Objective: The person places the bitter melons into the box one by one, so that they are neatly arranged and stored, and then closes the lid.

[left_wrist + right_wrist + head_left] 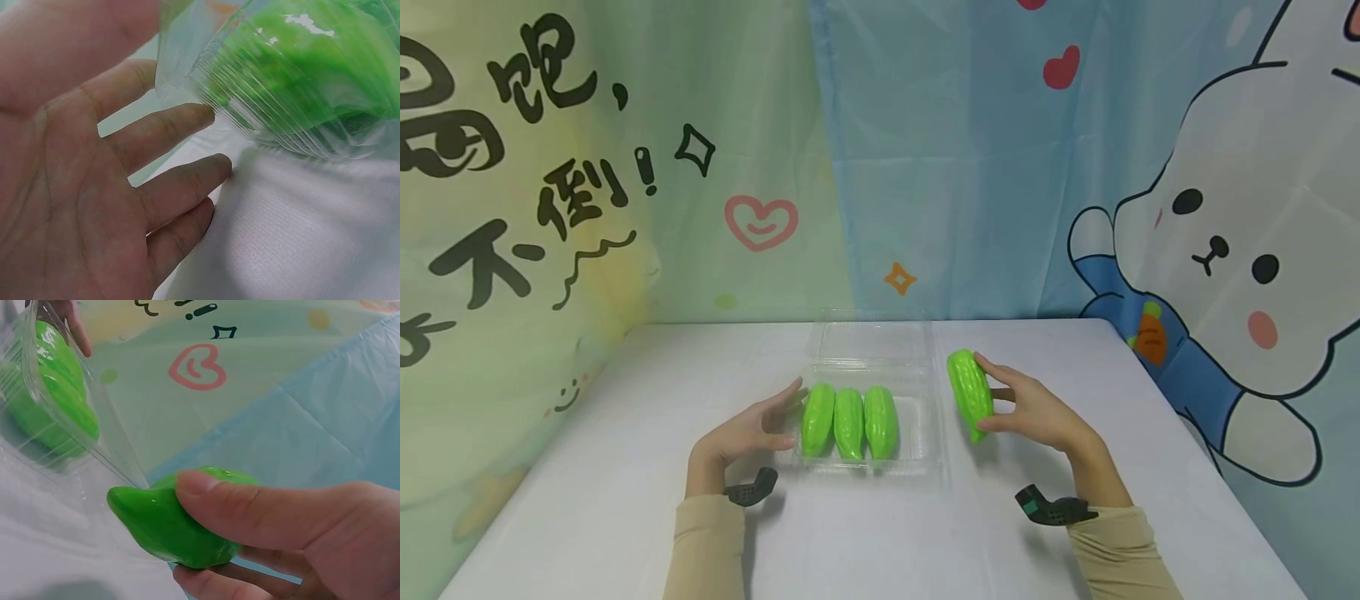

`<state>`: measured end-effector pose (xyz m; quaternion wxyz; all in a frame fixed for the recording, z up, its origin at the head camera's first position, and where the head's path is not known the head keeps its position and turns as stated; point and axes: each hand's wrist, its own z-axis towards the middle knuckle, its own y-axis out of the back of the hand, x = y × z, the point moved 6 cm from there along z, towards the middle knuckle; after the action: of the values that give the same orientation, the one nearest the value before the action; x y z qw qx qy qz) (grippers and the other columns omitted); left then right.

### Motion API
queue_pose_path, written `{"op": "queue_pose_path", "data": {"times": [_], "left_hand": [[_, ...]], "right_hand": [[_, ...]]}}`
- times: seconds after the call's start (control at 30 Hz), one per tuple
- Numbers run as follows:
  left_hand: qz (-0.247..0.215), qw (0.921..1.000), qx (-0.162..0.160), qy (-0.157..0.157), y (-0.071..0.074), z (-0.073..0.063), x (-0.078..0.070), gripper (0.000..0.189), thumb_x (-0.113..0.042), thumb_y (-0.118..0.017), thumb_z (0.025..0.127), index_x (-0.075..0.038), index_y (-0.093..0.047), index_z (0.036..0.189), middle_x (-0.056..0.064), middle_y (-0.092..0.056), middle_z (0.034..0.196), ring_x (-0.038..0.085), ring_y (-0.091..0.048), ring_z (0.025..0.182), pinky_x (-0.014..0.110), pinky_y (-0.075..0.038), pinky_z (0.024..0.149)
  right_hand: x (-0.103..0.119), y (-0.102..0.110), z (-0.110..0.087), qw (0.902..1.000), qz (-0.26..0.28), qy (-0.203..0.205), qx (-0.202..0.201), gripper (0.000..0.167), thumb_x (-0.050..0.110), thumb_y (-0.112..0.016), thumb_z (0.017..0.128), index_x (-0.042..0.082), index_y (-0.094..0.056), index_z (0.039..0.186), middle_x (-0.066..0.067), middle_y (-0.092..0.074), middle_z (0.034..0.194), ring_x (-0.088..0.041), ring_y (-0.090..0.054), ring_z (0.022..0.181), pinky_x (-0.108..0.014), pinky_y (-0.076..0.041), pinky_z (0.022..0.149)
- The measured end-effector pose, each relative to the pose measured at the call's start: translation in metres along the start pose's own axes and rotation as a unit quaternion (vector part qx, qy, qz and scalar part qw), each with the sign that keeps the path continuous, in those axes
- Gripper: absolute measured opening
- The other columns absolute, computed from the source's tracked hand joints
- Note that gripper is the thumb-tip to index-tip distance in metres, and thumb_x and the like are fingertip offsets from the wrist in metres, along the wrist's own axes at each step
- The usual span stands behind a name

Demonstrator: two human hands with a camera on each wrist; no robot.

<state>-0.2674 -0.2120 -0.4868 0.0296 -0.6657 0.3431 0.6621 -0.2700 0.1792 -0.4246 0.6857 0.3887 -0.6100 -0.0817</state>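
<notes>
My right hand (1039, 412) holds a glossy green bitter melon (967, 390), ridged and pointed at one end, to the right of a clear plastic box (917, 429). In the right wrist view the thumb lies along one side of this melon (169, 528) and the fingers are under it. Three similar green bitter melons (848, 423) lie side by side in the left and middle of the box. At the box's left side is my left hand (748, 432), its fingers extended; in the left wrist view the fingertips (203, 115) are right at the ribbed plastic wall.
The box's clear lid (872, 340) is raised at its back edge. All this stands on a white-covered table (865, 542). A printed curtain (910, 167) with a cartoon rabbit hangs behind the table. Each wrist wears a dark camera mount (1051, 508).
</notes>
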Motion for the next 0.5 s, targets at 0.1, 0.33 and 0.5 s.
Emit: {"op": "queue_pose_path", "data": {"times": [0.1,0.33,0.5], "left_hand": [[0.003,1.0000,-0.003,0.002,0.000,-0.001,0.002,0.100,-0.023,-0.077,0.077,-0.019,-0.013,0.154,0.007,-0.020,0.159,0.032,-0.013,0.147,0.054,-0.014,0.118],[0.012,0.9999,-0.008,-0.003,0.002,-0.001,0.003,0.098,-0.024,-0.077,0.078,-0.023,-0.016,0.153,0.005,-0.021,0.159,0.031,-0.010,0.148,0.057,-0.009,0.118],[0.018,0.9998,-0.008,-0.005,0.003,-0.001,0.001,0.097,-0.024,-0.076,0.078,-0.021,-0.015,0.154,0.005,-0.021,0.159,0.030,-0.010,0.148,0.058,-0.009,0.118]], "right_hand": [[0.003,-0.002,0.001,0.9999,0.010,-0.003,-0.004,0.101,0.035,-0.080,0.074,0.025,-0.018,0.153,-0.014,-0.019,0.158,-0.043,-0.043,0.131,-0.048,-0.053,0.093],[0.008,-0.007,0.004,0.9992,0.024,-0.008,-0.031,0.102,0.033,-0.081,0.074,0.027,-0.017,0.153,-0.011,-0.019,0.158,-0.041,-0.043,0.132,-0.047,-0.053,0.093],[0.015,-0.014,0.009,0.9980,0.027,-0.018,-0.053,0.103,0.036,-0.080,0.074,0.027,-0.015,0.153,-0.013,-0.019,0.158,-0.041,-0.044,0.131,-0.046,-0.054,0.091]]}}
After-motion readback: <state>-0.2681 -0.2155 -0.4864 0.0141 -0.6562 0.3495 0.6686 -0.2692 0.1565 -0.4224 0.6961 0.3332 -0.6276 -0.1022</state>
